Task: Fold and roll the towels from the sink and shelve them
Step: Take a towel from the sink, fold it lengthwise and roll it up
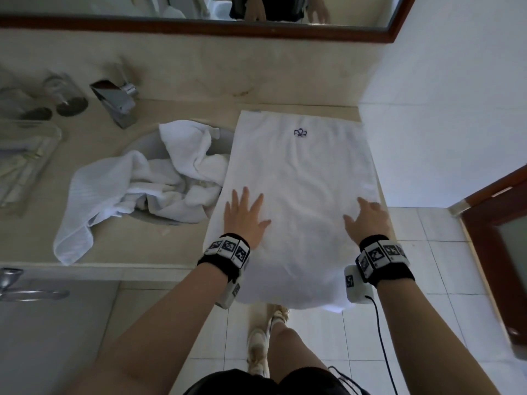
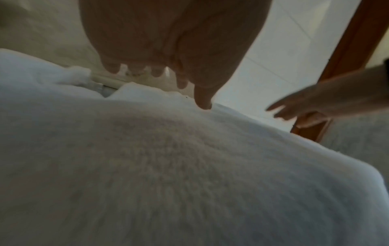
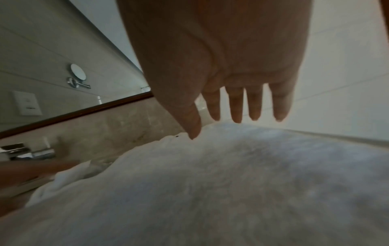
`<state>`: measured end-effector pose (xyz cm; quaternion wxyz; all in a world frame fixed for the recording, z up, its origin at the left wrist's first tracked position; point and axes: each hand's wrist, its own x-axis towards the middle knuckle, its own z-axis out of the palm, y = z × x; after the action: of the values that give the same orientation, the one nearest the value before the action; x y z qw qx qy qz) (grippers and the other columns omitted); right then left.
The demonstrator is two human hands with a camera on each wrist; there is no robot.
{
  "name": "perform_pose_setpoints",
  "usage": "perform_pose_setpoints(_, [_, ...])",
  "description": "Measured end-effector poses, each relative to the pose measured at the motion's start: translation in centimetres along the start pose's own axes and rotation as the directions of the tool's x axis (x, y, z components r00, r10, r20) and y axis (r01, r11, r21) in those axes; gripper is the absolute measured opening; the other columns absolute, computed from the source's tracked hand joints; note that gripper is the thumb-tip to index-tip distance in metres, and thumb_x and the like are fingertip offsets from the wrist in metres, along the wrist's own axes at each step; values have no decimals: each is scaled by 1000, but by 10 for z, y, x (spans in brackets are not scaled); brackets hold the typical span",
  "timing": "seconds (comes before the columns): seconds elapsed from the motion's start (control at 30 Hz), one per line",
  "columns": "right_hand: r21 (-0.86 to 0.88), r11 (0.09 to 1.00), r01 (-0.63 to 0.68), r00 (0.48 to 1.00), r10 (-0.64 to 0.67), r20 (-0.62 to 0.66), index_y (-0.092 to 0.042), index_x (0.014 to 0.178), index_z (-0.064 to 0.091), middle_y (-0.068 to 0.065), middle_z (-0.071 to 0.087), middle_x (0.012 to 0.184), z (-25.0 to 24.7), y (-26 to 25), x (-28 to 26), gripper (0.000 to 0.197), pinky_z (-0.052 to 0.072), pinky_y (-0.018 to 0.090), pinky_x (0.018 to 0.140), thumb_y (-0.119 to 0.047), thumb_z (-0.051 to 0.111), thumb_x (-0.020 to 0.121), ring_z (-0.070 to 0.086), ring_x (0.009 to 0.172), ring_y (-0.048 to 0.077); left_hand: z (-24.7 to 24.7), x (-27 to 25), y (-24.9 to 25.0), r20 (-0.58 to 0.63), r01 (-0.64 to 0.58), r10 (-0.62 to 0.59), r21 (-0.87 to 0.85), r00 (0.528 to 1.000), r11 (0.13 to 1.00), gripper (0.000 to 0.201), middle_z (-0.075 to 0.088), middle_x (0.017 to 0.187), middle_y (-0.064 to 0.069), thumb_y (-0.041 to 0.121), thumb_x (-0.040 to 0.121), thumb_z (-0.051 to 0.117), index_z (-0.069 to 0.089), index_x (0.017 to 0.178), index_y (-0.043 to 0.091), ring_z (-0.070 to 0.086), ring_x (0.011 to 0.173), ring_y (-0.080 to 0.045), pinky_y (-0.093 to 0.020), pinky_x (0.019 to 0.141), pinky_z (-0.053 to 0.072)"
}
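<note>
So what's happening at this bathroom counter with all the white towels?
A person is smoothing a white towel laid flat on the counter, its near end hanging over the edge. The left hand and right hand lie on it with fingers spread, gripping nothing. Other towels sit crumpled in and around the sink to the left, not yet folded. No roll has been started.

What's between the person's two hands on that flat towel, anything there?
Nothing but bare cloth: in the head view, the left hand and right hand press flat on the spread towel, with only smooth white towel between them.
</note>
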<state>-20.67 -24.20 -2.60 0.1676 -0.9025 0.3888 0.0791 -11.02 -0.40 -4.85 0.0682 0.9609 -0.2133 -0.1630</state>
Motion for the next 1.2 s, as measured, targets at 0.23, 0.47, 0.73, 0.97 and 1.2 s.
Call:
perform_pose_setpoints(0.23, [-54, 980, 191, 939, -167, 302, -35, 152, 1, 0, -5, 161, 19, -42, 44, 69, 10, 58, 116, -55, 35, 95, -3, 147, 37, 11, 58, 36, 213, -244, 224, 73, 951, 967, 91, -16, 160, -3, 67, 84, 46, -6, 150, 35, -21, 145, -34, -50, 118, -10])
perform_pose_setpoints(0.47, [-116, 984, 136, 907, -77, 414, -46, 147, -5, -10, -21, 158, 8, -37, 112, 73, 4, 67, 112, -63, 38, 90, -17, 145, 37, 17, 102, 97, 294, -273, 231, 112, 927, 955, 98, -22, 158, -3, 80, 71, 47, -7, 146, 48, -26, 141, -40, -64, 110, -15])
perform_pose_setpoints(0.73, [-89, 990, 113, 900, -64, 430, -38, 148, 22, -1, 9, 160, -22, -42, 193, 69, 19, 60, 114, -63, 45, 87, 11, 145, 41, -24, 174, 129, -108, -132, 126, -45, 986, 990, 59, 47, 134, -10, 63, 87, 44, 50, 131, 23, 38, 132, -32, -51, 118, 11])
perform_pose_setpoints(0.97, [90, 950, -300, 954, 297, 45, -9, 141, 32, 16, 35, 144, -35, -53, 239, 58, 30, 49, 109, -40, 49, 95, 36, 132, 36, -46, 256, 73, 137, -75, 69, 40, 988, 996, 107, -10, 161, -5, 79, 69, 53, 5, 151, 31, -17, 145, -35, -51, 119, -8])
perform_pose_setpoints(1.2, [218, 827, -517, 856, 499, 136, 0, 124, 55, 22, 52, 131, -25, -17, 253, 75, 35, 43, 103, -61, 60, 80, 43, 125, 36, -41, 270, 64, 182, -107, 99, 35, 978, 994, 102, -15, 160, 0, 90, 67, 31, 0, 150, 39, -22, 144, -35, -51, 114, -16])
